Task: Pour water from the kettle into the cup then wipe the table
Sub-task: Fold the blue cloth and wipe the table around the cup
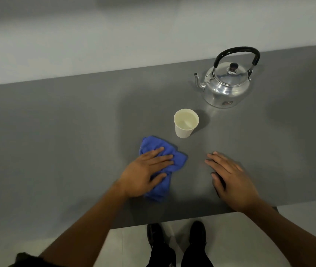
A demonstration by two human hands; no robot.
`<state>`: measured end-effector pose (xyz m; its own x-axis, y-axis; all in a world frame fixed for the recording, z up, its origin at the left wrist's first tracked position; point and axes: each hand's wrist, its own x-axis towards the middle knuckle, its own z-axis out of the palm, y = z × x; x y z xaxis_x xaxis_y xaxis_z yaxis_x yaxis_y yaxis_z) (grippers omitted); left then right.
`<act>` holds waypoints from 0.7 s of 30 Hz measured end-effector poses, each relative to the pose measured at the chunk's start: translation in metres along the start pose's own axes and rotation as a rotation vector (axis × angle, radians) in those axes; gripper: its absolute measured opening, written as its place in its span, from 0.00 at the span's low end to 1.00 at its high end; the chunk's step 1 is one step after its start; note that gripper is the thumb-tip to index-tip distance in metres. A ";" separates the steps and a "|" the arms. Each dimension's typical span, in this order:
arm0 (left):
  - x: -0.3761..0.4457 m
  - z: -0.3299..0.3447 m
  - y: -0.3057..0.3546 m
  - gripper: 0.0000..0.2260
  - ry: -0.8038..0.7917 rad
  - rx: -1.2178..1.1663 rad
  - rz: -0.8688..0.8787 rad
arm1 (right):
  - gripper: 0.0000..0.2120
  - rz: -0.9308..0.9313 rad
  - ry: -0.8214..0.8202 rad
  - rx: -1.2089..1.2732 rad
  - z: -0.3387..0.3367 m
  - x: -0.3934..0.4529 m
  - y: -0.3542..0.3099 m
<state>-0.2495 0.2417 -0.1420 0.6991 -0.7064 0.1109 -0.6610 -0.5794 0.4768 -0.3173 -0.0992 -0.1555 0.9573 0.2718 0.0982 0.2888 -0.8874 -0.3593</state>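
A shiny metal kettle (225, 87) with a black handle stands upright at the back right of the grey table (57, 141), spout to the left. In front of it a white paper cup (185, 123) holds water. A crumpled blue cloth (161, 151) lies near the table's front edge. My left hand (143, 174) presses flat on the cloth, fingers spread over it and thumb against its side. My right hand (230, 180) lies palm down on the bare table to the right of the cloth, holding nothing.
The table's front edge runs just below my hands, and its right corner lies under my right wrist. My black shoes (176, 234) stand on the pale floor (297, 218) beneath. A light wall (95, 45) lies beyond the table's far edge.
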 end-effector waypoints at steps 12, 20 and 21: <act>0.054 -0.022 -0.046 0.21 0.177 0.065 -0.429 | 0.21 0.022 -0.009 0.043 -0.001 0.001 -0.001; 0.010 0.032 0.048 0.25 0.020 0.090 -0.405 | 0.23 0.011 -0.004 0.001 -0.001 0.000 0.002; 0.006 0.038 0.059 0.25 0.000 0.101 -0.415 | 0.23 0.011 0.004 0.011 -0.001 0.000 0.001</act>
<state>-0.2948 0.1877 -0.1466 0.9116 -0.4048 -0.0721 -0.3470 -0.8515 0.3932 -0.3170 -0.1003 -0.1545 0.9605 0.2606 0.0978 0.2782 -0.8861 -0.3707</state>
